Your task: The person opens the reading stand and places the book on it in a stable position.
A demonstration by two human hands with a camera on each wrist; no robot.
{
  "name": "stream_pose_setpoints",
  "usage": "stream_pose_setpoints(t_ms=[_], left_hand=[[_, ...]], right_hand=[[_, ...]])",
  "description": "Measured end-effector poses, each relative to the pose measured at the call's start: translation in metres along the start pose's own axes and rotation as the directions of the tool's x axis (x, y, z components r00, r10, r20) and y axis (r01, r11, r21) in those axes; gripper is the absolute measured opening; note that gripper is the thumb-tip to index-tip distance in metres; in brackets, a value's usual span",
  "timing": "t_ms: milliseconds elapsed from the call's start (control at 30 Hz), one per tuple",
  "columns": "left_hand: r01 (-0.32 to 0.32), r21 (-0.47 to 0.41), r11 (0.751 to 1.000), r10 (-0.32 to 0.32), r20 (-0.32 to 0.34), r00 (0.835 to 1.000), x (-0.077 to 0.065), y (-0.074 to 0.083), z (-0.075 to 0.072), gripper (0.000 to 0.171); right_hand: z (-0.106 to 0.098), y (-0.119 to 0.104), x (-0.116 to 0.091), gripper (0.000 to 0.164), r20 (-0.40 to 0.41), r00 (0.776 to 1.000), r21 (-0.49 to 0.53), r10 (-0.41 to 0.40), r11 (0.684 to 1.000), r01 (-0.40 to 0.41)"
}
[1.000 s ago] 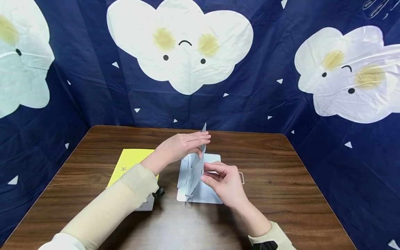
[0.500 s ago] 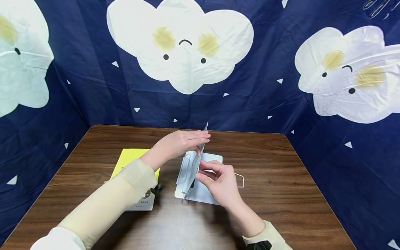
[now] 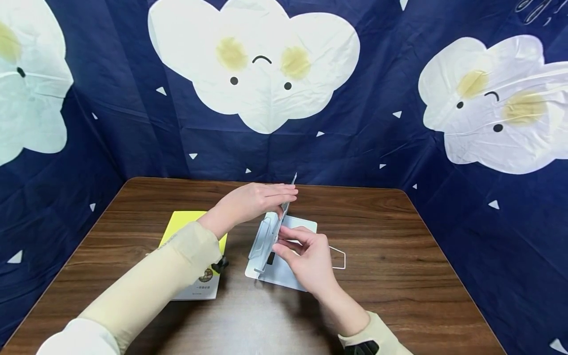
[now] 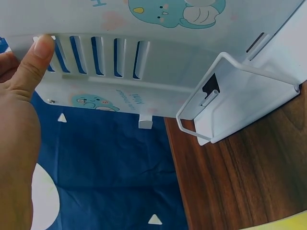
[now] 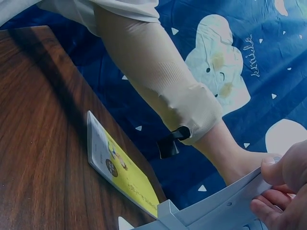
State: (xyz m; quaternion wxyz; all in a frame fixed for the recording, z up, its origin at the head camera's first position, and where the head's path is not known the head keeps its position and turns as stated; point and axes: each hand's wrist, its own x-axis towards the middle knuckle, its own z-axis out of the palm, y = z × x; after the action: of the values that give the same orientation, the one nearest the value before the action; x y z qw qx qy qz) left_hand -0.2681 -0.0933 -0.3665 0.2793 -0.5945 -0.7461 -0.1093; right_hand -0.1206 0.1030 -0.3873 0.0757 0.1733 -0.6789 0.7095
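A pale book stand (image 3: 268, 244) with a slotted panel stands tilted up over its flat base plate (image 3: 288, 273) at the table's middle. My left hand (image 3: 253, 201) grips the panel's upper part, its thumb on the face beside the slots (image 4: 96, 55) in the left wrist view. Lower down, my right hand (image 3: 312, 256) pinches an edge of the panel between thumb and fingers; the right wrist view shows the thumb (image 5: 274, 167) over that edge. A white wire loop (image 4: 192, 103) joins the base. Cartoon prints (image 4: 177, 12) decorate the panel.
Left of the stand lies a yellow and white book (image 3: 182, 222), partly under my left forearm. A second wire loop (image 3: 338, 259) sticks out right of the base. Dark cloth (image 3: 266, 153) with cloud prints hangs behind the wooden table (image 3: 381, 276).
The stand has turned slightly, its lower end shifting left and its panel leaning further right at the top. My right hand has moved left with it. My left hand keeps its grip, almost unmoved.
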Motion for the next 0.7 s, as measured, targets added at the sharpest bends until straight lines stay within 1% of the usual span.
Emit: stream_pose_setpoints(t_ms=[167,267,333,367,433,500,533,633,700], left_hand=[[0.006,-0.011,1.0,-0.006,0.019,1.0,0.0018,-0.0001,-0.003,0.056],[0.024,-0.028,0.999,-0.023,0.052,0.998,0.0025,-0.001,-0.0047,0.058],[0.07,-0.094,0.993,-0.063,0.072,0.995,0.0019,-0.0024,-0.0052,0.058],[0.097,-0.135,0.986,-0.086,0.081,0.993,0.0016,-0.0031,-0.0054,0.059],[0.144,-0.233,0.962,-0.127,0.083,0.988,0.0007,-0.0048,-0.005,0.06],[0.19,-0.342,0.92,-0.172,0.08,0.982,-0.0001,-0.0071,-0.0032,0.059],[0.207,-0.383,0.9,-0.188,0.086,0.978,-0.0003,-0.0078,-0.0029,0.061],[0.263,-0.469,0.843,-0.229,0.129,0.965,-0.0011,-0.0087,-0.0028,0.061],[0.315,-0.503,0.805,-0.258,0.181,0.949,-0.0011,-0.0081,-0.005,0.061]], right_hand=[[0.0014,-0.0008,0.0006,0.039,0.003,1.0,0.003,-0.006,1.0,0.006],[0.0017,-0.0009,0.0015,0.039,0.0,1.0,0.011,-0.005,1.0,0.005],[0.0018,-0.0001,0.0026,0.04,-0.002,1.0,0.009,-0.005,1.0,0.005],[0.0017,0.0005,0.003,0.04,-0.002,1.0,0.009,-0.006,1.0,0.006],[0.0015,0.0017,0.004,0.04,-0.001,1.0,0.003,-0.008,1.0,0.008],[0.0015,0.0027,0.0051,0.041,0.0,1.0,0.001,-0.012,1.0,0.012],[0.0015,0.0032,0.0056,0.042,0.001,1.0,0.001,-0.012,1.0,0.012],[0.0019,0.0037,0.007,0.043,-0.002,1.0,-0.001,-0.005,1.0,0.005],[0.0025,0.0045,0.0082,0.044,-0.006,1.0,0.0,-0.002,1.0,0.002]])
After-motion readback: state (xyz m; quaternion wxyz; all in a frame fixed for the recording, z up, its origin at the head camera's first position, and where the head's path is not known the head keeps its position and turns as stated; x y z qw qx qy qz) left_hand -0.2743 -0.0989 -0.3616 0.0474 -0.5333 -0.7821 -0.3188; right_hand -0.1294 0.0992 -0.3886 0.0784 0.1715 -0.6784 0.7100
